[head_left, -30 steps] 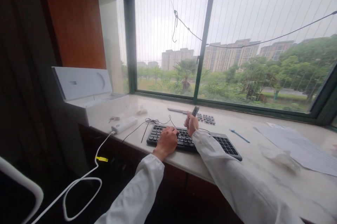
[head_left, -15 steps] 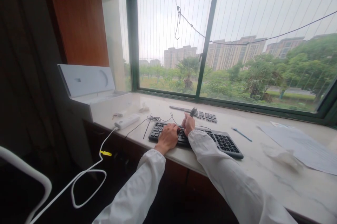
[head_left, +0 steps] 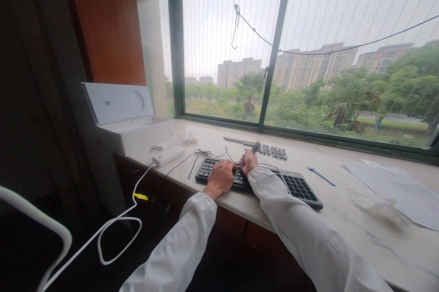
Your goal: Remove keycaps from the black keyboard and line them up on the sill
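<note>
A black keyboard (head_left: 302, 187) lies at the front edge of the white marble-look sill, with the keycaps off over much of its middle and right side. My left hand (head_left: 222, 175) rests on its left half, fingers lying over the keys and bent at the tips. Just right of it, my right hand (head_left: 248, 161) is closed in a fist above the keyboard's middle. Out of the top of that fist sticks the dark, bristly end of a brush (head_left: 255, 147); its lower end is hidden. Behind the hands, loose black keycaps (head_left: 274, 151) lie in rows.
An open white box (head_left: 137, 129) stands at the left, with a white power strip (head_left: 168, 156) before it. A thin black cable (head_left: 202, 153) runs behind the keyboard. To the right are a blue pen (head_left: 321, 176), crumpled tissue (head_left: 380, 207) and paper sheets (head_left: 404, 191). Windows line the back.
The whole view has shifted slightly, so things appear a little further right. Both hands keep nearly the same places on the keyboard, and the brush stays in my right fist.
</note>
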{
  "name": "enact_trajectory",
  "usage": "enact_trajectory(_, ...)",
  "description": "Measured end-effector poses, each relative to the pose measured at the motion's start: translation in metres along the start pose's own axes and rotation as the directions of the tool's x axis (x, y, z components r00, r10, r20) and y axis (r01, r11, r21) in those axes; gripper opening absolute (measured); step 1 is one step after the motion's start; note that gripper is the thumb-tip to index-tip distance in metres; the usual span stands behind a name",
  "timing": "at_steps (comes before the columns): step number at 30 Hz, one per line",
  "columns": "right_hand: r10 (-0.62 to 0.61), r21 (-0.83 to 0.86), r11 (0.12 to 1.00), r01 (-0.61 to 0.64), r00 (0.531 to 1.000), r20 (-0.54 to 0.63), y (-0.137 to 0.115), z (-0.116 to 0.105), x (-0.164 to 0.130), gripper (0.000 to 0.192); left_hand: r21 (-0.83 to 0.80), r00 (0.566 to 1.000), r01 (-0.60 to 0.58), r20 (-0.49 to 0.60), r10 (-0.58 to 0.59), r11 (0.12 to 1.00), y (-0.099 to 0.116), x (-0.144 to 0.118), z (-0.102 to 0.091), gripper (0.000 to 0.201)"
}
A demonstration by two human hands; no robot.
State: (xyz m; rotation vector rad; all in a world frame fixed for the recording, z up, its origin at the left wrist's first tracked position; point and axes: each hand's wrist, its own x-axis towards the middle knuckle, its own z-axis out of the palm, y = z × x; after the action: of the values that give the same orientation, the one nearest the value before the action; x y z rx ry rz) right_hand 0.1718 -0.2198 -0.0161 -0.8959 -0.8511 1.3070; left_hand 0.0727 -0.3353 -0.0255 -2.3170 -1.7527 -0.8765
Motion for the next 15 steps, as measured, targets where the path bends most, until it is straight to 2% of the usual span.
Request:
enact_trajectory(7, 0.050, 0.021, 0.999, -0.049, 0.998, -0.048, 0.001, -0.002, -0.005, 0.038, 0.010, 1.000, 0.004, -0.003, -0.004, 1.000, 0.000, 0.000, 0.000, 0.033)
enact_trajectory(15, -0.001, 0.007, 1.000, 0.001, 0.998, -0.058, 0.002, 0.005, -0.015, 0.035, 0.022, 1.000, -0.014, -0.009, 0.014, 1.000, -0.001, 0.001, 0.003, 0.033)
